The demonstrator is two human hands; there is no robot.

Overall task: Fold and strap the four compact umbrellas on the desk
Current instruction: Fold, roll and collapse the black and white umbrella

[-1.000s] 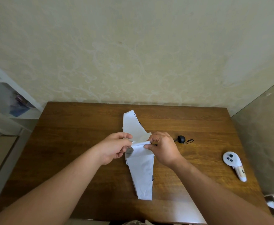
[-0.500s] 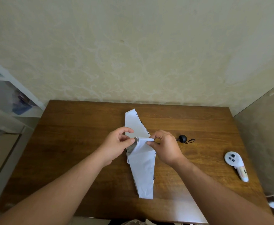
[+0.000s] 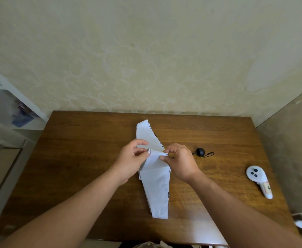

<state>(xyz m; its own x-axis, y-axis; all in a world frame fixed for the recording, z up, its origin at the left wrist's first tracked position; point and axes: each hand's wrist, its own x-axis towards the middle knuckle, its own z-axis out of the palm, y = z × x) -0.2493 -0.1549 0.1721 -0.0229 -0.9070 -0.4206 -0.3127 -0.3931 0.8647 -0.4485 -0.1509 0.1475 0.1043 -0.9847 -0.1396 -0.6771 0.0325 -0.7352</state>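
Pinching the white umbrella [image 3: 155,183] cloth at its middle, the left hand [image 3: 131,159] and right hand [image 3: 179,161] gather it on the counter [image 3: 85,158]; it seems half folded, not strapped, other three unseen.

Both forearms extending forward, converging at centre. Left hand [image 3: 131,158] curling, thumb and fingertips pinching white fabric [image 3: 155,154] just beyond its fingertips. Right hand [image 3: 180,161] knuckles up, fingers curling, pinching same fabric between thumb and forefinger.
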